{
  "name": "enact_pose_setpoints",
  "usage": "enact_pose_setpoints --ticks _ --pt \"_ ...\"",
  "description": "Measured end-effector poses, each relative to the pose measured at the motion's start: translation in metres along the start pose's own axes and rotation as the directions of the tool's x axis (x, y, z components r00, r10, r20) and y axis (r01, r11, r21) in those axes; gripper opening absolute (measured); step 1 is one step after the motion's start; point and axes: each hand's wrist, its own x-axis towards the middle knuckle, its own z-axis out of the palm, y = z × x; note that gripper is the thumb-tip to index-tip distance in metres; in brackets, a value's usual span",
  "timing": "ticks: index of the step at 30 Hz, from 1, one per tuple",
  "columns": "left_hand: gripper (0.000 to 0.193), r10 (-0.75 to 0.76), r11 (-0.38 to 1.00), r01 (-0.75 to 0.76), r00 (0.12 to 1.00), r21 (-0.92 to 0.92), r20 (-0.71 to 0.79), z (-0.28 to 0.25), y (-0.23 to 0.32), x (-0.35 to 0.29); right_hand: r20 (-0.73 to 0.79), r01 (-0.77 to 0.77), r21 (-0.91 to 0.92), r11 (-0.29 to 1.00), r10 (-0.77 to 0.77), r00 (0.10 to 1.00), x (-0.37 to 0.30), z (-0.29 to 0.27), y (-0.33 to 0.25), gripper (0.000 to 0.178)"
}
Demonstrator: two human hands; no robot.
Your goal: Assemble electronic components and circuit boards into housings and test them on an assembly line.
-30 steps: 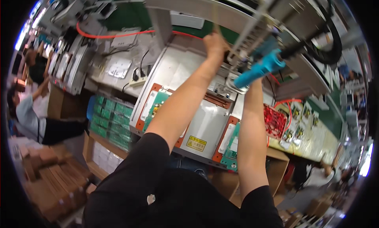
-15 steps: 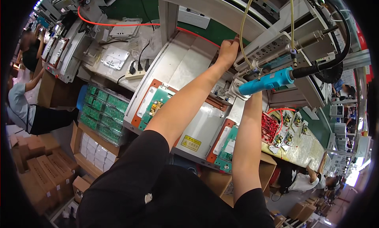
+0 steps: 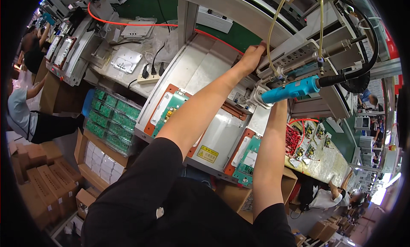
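My left hand (image 3: pixel 252 60) is stretched out to the far side of the machine, beside its metal rail. Its fingers look curled, but their tips and whatever they hold are hidden. My right forearm (image 3: pixel 270 155) passes beneath a blue electric screwdriver (image 3: pixel 290 92) mounted on the machine, and the hand itself is hidden behind it. Under my left forearm lies a green circuit board (image 3: pixel 173 105) in an orange-brown fixture (image 3: pixel 150 128). A second green circuit board (image 3: pixel 247 161) sits in a similar fixture, just left of my right forearm.
Trays of green boards (image 3: pixel 113 119) stand at the left above an open carton (image 3: pixel 83 166). A power strip (image 3: pixel 149 78) lies by the machine's left edge. At right are a bin of red parts (image 3: pixel 292 141) and several small assemblies. Other people work at both sides.
The view has shifted slightly, so the machine appears a little further right. My left hand has turned a little and lies flatter by the rail. My right forearm stays under the screwdriver.
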Motion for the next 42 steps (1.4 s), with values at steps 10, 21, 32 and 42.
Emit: enact_pose_setpoints --ticks 10,21,32,42 --pt "0.051 0.0 0.765 0.098 0.988 0.637 -0.153 -0.081 0.007 -0.017 0.079 -0.74 0.49 0.461 0.822 0.564 0.024 0.083 -0.188 0.02" --pt "0.051 -0.025 0.999 0.002 0.885 -0.05 -0.464 -0.223 0.178 -0.108 -0.584 -0.549 -0.064 0.833 0.415 0.698 -0.079 -0.098 -0.219 0.029" --pt "0.038 -0.033 0.992 0.075 0.93 0.101 -0.367 -0.077 0.235 -0.275 0.129 -0.084 -0.887 0.454 0.418 0.899 -0.188 -0.127 -0.11 0.042" --pt "0.047 -0.052 0.971 0.123 0.946 0.207 -0.32 -0.042 0.192 -0.288 0.274 0.065 -0.847 0.527 0.329 0.904 -0.17 -0.146 -0.098 0.038"
